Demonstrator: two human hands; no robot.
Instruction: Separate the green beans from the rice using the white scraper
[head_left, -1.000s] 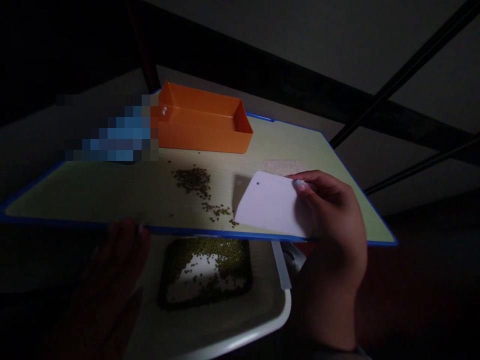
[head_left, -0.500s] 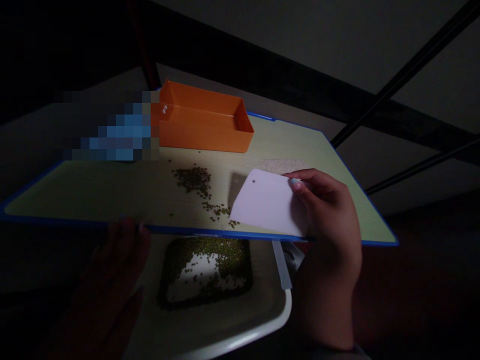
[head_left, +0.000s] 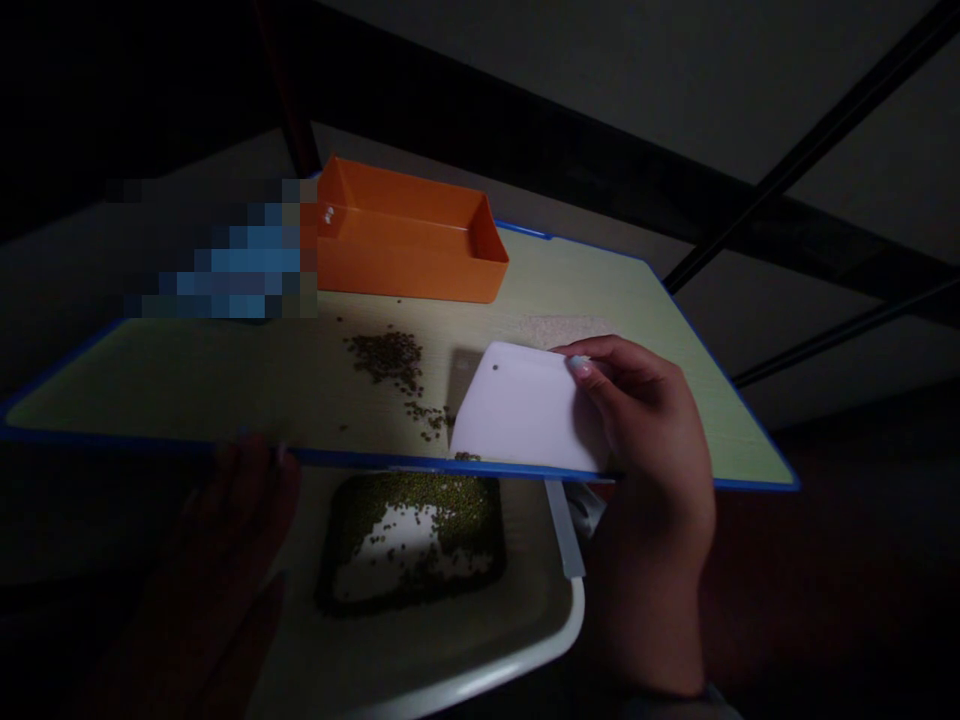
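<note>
My right hand [head_left: 637, 400] grips a white plastic dough scraper [head_left: 525, 410] by its upper right side, thumb on the near face. The scraper's lower edge meets the board near its front rim, beside a few small green beans [head_left: 429, 418]. Farther left lies a larger pile of beans [head_left: 386, 357]. In deep shadow, my left hand [head_left: 232, 540] has its fingers stretched out, fingertips at the blue front edge of the board [head_left: 247, 400]. Below that edge, a white basin [head_left: 525, 620] holds many green beans [head_left: 450, 505] across its bottom.
At the back of the board stands an orange rectangular box [head_left: 412, 265]. A blurred-out blue patch [head_left: 247, 260] is left of it. Pale grains [head_left: 566, 328] lie spread behind the scraper. A wall with dark bands rises behind.
My right hand has moved the scraper slightly left, up against the small beans by the front edge. The left hand stays in place.
</note>
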